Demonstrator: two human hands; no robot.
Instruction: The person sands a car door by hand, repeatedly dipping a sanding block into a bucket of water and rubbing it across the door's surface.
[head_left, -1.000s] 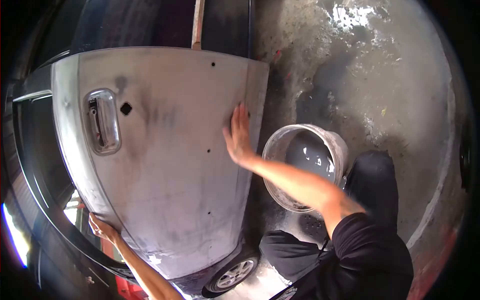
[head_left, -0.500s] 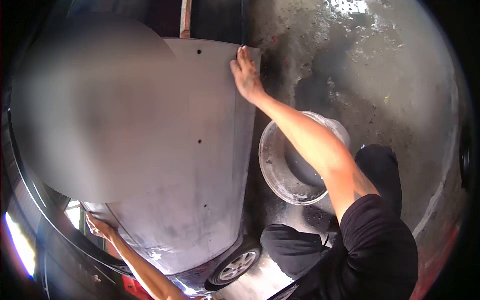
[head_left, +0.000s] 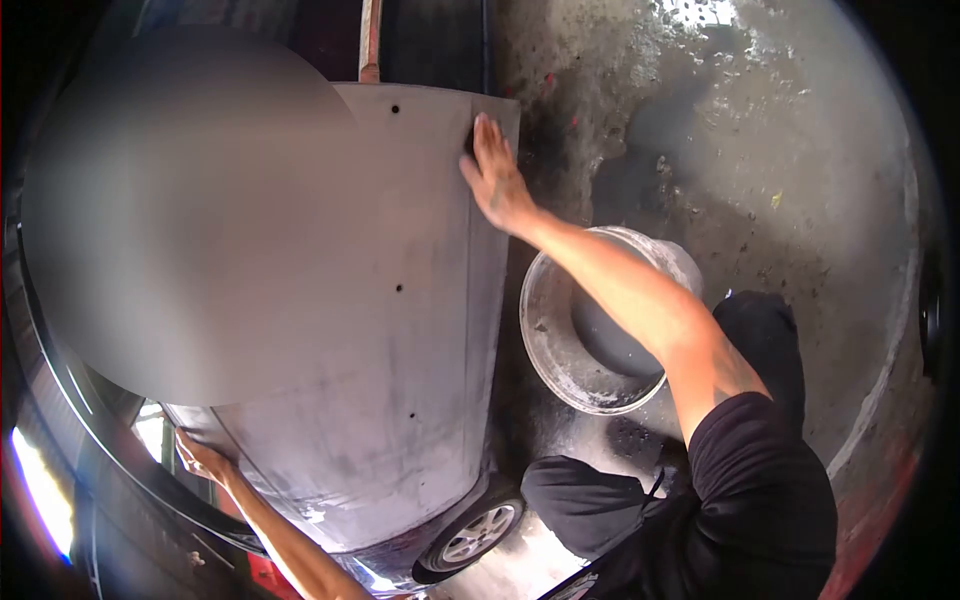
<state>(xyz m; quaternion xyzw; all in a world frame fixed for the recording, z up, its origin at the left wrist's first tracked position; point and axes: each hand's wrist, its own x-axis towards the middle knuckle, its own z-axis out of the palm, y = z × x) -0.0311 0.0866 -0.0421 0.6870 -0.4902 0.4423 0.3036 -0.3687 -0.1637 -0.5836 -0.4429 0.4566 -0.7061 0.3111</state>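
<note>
A matte grey car body panel [head_left: 430, 250] with several small dark holes fills the left and middle of the view; a large blurred patch hides much of it. My right hand [head_left: 497, 178] lies flat near its upper right edge, fingers stretched out and pointing up the view. Nothing shows under the palm. Far off at lower left, my left hand [head_left: 205, 460] rests against the panel's other edge with its fingers extended. Part of that hand is hard to make out.
Beneath my right forearm a round, stained bucket [head_left: 545, 345] with dark liquid stands on the wet concrete floor [head_left: 720, 190]. A car wheel [head_left: 470, 540] is at the bottom. An upright wooden strip [head_left: 371, 40] meets the panel's top edge.
My right hand has slid slightly down the view along the panel edge, towards me, still flat. The left hand has barely shifted.
</note>
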